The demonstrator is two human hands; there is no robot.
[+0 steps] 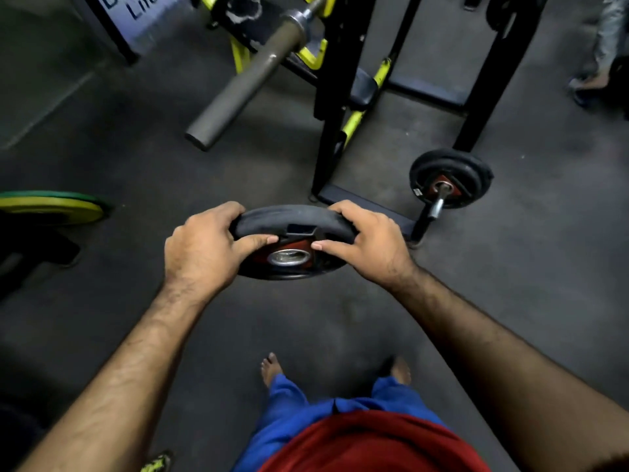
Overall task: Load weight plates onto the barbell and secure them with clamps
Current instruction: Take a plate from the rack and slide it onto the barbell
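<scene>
We hold the plate (pixel 289 247) in the air, left hand (pixel 200 248) and right hand (pixel 366 245) curled round its rim, thumbs pressed on its face. Loading step: next, line its hole up with the bare sleeve (pixel 248 76) ahead.

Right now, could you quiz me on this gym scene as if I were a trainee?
1. True or false: both hands grip the black round weight plate.
2. Which is bare of plates: A) the grey steel barbell sleeve on the rack, B) the small bar with black plates on the floor?
3. What colour is the flat plate at the far left?

Key: 1. True: left hand and right hand hold its rim. 2. A. 3. Yellow and green.
</scene>
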